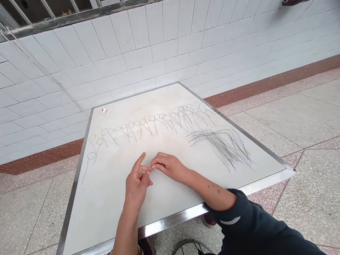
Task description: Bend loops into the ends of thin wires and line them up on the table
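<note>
My left hand is over the near middle of the white table, thumb and a fingertip pinched together while another finger points up. Its fingertips meet those of my right hand, which is also closed in a pinch. Between them is a thin wire, almost wholly hidden by the fingers; a faint dark line shows below my right forearm and may be its tail. Beyond my hands, a row of thin dark wires with looped ends stretches across the table. To the right lies a loose bundle of unlooped, slightly curved wires.
The white tabletop has a metal edge on my side. A small white and red object sits at the far left corner. Behind the table is a white tiled wall; speckled floor lies to the right.
</note>
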Action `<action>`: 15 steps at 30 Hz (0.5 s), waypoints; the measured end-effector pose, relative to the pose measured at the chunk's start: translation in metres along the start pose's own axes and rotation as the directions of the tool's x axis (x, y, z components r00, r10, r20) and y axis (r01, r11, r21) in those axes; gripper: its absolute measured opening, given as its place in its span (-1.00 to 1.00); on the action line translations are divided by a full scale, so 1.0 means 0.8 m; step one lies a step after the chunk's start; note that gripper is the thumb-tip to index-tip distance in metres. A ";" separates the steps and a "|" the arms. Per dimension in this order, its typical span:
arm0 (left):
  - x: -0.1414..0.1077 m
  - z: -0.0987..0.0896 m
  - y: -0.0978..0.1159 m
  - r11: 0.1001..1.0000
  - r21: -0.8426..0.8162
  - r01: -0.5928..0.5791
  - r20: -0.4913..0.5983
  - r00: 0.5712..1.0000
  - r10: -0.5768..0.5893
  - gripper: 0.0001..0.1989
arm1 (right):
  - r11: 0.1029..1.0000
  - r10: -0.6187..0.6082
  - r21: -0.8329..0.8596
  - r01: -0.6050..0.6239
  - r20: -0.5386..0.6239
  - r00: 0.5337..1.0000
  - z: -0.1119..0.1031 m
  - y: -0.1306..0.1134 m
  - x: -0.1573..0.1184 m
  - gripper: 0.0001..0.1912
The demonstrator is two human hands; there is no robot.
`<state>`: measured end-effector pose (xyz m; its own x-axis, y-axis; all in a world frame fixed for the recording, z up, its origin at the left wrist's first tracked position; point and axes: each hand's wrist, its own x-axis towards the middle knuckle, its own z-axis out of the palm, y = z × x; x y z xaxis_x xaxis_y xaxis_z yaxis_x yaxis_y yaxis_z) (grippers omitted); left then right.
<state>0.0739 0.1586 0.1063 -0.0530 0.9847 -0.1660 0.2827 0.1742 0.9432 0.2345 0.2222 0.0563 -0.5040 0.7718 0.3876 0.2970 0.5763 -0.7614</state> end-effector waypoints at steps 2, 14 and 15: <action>-0.001 0.001 0.002 0.998 0.054 -0.015 0.011 1.000 0.014 -0.43 | 1.000 -0.002 -0.021 0.002 0.007 1.000 -0.001 0.000 -0.001 -0.86; 0.000 0.011 -0.011 0.957 0.268 -0.107 -0.009 0.993 0.114 -0.46 | 1.000 0.000 -0.008 0.000 0.083 0.997 -0.003 -0.002 0.000 -0.86; 0.001 0.013 -0.012 0.954 0.279 -0.106 -0.020 0.993 0.116 -0.48 | 1.000 0.011 -0.003 -0.010 0.083 0.997 -0.002 -0.002 0.001 -0.85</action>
<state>0.0811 0.1574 0.0942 -0.0386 0.9980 -0.0493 0.5427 0.0624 0.8376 0.2353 0.2223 0.0589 -0.5661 0.7531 0.3352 0.3049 0.5691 -0.7637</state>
